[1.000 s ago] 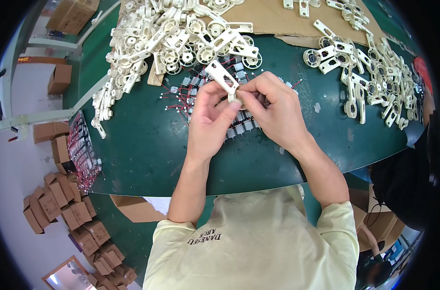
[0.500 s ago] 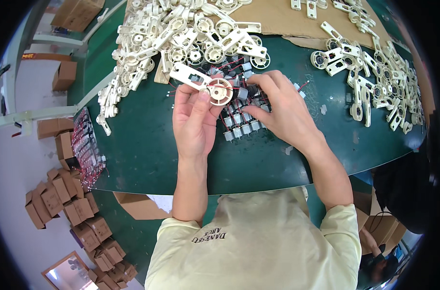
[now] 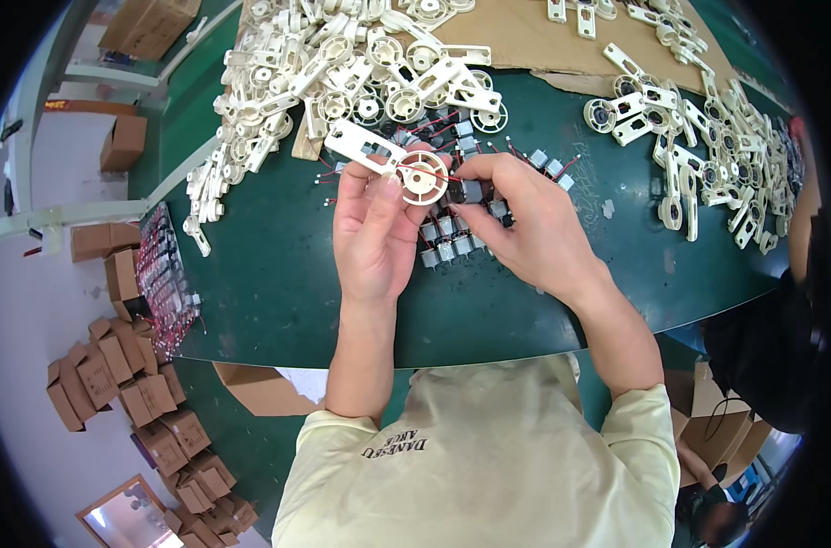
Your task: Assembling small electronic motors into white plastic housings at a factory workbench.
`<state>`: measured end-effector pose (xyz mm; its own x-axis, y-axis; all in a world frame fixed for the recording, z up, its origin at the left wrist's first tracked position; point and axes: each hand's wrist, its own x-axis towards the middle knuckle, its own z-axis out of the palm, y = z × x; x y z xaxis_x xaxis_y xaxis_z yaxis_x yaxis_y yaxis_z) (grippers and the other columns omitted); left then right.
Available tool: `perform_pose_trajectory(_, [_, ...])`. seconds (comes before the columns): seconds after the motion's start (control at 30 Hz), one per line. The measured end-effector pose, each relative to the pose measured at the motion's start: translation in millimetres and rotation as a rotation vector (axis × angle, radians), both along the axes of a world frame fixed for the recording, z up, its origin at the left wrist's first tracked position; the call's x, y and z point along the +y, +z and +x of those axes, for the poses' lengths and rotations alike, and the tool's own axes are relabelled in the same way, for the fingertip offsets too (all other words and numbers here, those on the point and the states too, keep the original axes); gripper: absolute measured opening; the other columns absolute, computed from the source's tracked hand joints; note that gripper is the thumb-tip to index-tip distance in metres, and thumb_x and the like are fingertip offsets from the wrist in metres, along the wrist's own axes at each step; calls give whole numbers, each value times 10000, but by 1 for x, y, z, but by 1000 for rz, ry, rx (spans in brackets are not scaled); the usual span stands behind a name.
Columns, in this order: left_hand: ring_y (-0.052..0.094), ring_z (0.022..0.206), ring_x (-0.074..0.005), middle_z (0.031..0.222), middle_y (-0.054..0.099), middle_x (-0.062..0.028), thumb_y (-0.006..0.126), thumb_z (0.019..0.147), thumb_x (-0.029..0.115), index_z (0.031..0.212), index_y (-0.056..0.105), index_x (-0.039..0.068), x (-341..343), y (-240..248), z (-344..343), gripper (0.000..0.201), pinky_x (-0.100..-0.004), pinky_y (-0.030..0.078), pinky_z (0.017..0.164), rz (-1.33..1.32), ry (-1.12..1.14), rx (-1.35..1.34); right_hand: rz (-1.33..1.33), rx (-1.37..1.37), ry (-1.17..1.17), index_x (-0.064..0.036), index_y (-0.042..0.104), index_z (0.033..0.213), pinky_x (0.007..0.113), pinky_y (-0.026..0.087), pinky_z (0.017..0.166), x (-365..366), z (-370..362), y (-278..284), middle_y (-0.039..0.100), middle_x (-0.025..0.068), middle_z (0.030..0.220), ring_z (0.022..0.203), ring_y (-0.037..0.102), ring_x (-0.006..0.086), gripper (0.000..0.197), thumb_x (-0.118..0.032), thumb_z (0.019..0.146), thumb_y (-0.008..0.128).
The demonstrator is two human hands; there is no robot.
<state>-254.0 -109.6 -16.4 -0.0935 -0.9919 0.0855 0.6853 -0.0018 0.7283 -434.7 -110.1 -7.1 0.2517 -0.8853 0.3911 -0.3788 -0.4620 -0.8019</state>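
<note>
My left hand pinches a white plastic housing between thumb and fingers, its spoked round end facing up and its slotted flat arm pointing to the far left. My right hand is closed on a small grey and black motor, gripped by thumb and forefinger just right of the ring. A thin red wire runs across the ring toward that motor. Whether the motor touches the ring, I cannot tell. Beneath and beyond both hands lie several similar motors in rows on the green table, partly hidden by my fingers.
A big heap of white housings covers the far left, and another pile of housings lies right. Between them is a cardboard sheet. Wired motors are bundled at the left edge. Another person's arm shows at far right.
My right hand has shifted slightly left and closed on the motor, which now sits nearer the ring. My left hand has barely moved. The other person's arm has come into view at far right.
</note>
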Motion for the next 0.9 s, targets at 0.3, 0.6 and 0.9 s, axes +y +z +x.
perform_pose_trajectory(0.3, [615, 1130, -291, 1276, 573, -214, 530, 985, 33, 1201, 491, 27, 0, -2, -5, 220, -439, 542, 957, 31, 72, -110, 186, -265, 61, -59, 590, 1181, 284, 516, 631, 4, -6, 8, 625, 63, 893, 719, 622, 142, 310, -13, 880, 650])
perform_pose_trajectory(0.6, [582, 1180, -283, 1337, 529, -204, 542, 975, 32, 1332, 454, -12, 3, -3, -8, 371, -425, 514, 989, 92, 13, -148, 384, -407, 85, -45, 622, 1092, 301, 522, 649, 6, -2, 6, 650, 76, 937, 732, 638, 155, 230, -29, 870, 678])
perform_pose_trajectory(0.9, [570, 1190, -230, 1315, 565, -156, 598, 955, 30, 1291, 530, -46, 6, -11, -13, 351, -371, 473, 1009, -59, -17, -327, 126, -114, -72, -45, 658, 1009, 313, 505, 607, 4, -13, 9, 641, 74, 878, 685, 616, 176, 199, -23, 819, 714])
